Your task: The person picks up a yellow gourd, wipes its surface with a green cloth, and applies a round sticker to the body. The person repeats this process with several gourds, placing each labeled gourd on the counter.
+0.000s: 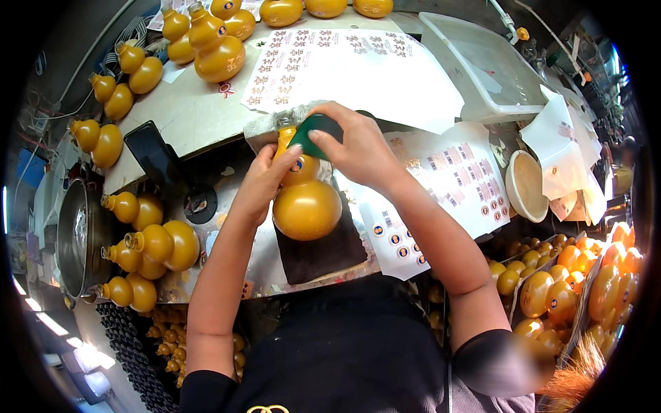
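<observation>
— What are we holding right now?

— We are gripping a glossy amber gourd-shaped plastic bottle [305, 199] over a dark cloth mat [323, 251] at the near edge of the worktable [193, 117]. Our left hand [260, 184] is curling closed around its narrow waist, and our right hand [358, 148] is pinching a dark green flat pad [315, 134], pressing it against the bottle's upper bulb.

— Is a sticker already on it?

— We are seeing one small round blue-and-orange sticker [297, 165] on the upper bulb, just beside the pad.

— How far along are we, would you say?

— We are judging ourselves partway through. Finished-looking gourd bottles [213, 48] are standing along the far and left edges of the table, while a heap of amber bottles [571, 282] is waiting in the bin to our right. White label sheets [358, 69] are lying beyond our hands, many labels unused.
</observation>
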The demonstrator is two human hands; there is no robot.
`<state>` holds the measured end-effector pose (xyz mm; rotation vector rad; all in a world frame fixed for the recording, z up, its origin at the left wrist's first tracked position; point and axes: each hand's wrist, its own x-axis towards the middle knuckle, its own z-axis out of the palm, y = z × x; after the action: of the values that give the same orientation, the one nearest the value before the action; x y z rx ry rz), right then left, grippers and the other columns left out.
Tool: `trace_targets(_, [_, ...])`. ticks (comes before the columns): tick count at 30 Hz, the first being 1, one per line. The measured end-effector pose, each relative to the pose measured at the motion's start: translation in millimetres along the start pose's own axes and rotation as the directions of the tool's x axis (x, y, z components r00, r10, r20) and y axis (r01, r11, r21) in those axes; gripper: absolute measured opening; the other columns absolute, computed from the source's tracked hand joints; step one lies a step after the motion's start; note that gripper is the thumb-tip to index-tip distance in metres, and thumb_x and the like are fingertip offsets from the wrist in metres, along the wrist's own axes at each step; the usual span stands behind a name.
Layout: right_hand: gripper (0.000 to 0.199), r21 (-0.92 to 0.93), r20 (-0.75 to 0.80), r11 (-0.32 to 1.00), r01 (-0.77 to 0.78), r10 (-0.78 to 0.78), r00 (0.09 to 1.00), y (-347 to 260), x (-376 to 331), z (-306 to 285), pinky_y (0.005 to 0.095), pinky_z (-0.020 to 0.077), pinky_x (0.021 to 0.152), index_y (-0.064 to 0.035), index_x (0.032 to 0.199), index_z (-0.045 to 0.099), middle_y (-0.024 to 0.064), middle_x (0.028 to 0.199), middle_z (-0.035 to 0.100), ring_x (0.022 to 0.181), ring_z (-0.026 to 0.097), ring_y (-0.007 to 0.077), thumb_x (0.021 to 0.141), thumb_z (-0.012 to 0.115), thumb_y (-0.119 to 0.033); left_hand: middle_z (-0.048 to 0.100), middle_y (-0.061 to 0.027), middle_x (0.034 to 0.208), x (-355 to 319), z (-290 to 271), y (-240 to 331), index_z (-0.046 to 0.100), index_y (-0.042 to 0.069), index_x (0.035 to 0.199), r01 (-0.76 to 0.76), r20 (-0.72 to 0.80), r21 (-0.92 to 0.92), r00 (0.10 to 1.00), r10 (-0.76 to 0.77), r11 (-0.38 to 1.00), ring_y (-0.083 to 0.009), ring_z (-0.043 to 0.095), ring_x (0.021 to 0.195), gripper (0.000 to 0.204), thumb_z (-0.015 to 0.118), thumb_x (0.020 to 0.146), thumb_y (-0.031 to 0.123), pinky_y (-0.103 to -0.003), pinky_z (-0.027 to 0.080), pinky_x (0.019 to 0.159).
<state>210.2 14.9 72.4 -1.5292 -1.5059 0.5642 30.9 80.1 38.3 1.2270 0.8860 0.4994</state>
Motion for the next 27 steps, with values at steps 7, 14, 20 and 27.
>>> trace_targets(7, [0.022, 0.79, 0.064, 0.538, -0.296, 0.407, 0.911, 30.5, -27.3, -29.1, 0.0235, 0.0476, 0.077, -0.0025, 0.098, 0.064, 0.004, 0.088, 0.063, 0.084, 0.059, 0.0115, 0.094, 0.058, -0.023, 0.056, -0.0023, 0.087, 9.5, 12.9, -11.5, 0.054, 0.006, 0.099, -0.061, -0.087, -0.147, 0.995, 0.048, 0.987, -0.0099, 0.056, 0.078, 0.027, 0.058, 0.093, 0.031, -0.025, 0.047, 0.071])
trace_targets(14, [0.041, -0.045, -0.293, 0.997, -0.069, 0.053, 0.955, 89.7, 42.4, -96.8, 0.0347, 0.0497, 0.078, 0.0014, 0.078, 0.069, 0.0146, 0.085, 0.071, 0.083, 0.067, 0.0272, 0.091, 0.053, -0.034, 0.064, -0.0072, 0.105, 6.9, -3.0, -12.0, 0.054, 0.004, 0.12, -0.02, -0.11, -0.154, 0.994, 0.003, 0.988, -0.0147, 0.063, 0.095, 0.047, 0.036, 0.102, 0.045, -0.028, 0.05, 0.081])
trace_targets(20, [0.041, -0.836, -0.088, 0.524, -0.16, 0.159, 0.983, 192.5, 123.8, -148.2, 0.0482, 0.046, 0.093, -0.002, 0.102, 0.068, 0.022, 0.112, 0.064, 0.106, 0.061, 0.0382, 0.094, 0.037, -0.027, 0.033, -0.0136, 0.148, -44.0, -11.3, -50.9, 0.026, 0.004, 0.147, -0.432, -0.121, -0.028, 0.897, 0.426, 0.901, -0.0264, 0.035, 0.137, 0.084, 0.042, 0.092, 0.065, -0.041, 0.033, 0.108])
trace_targets(27, [0.041, -0.83, -0.027, 0.537, -0.153, 0.235, 0.972, 127.0, 87.6, -138.6, 0.047, 0.0456, 0.094, -0.0034, 0.102, 0.069, 0.0195, 0.112, 0.065, 0.104, 0.062, 0.0372, 0.094, 0.039, -0.03, 0.029, -0.0174, 0.15, -80.3, 19.4, -74.3, 0.04, 0.014, 0.142, -0.596, 0.272, 0.775, 0.615, 0.741, 0.21, -0.0411, 0.024, 0.141, 0.09, 0.086, 0.066, 0.03, -0.049, 0.025, 0.113])
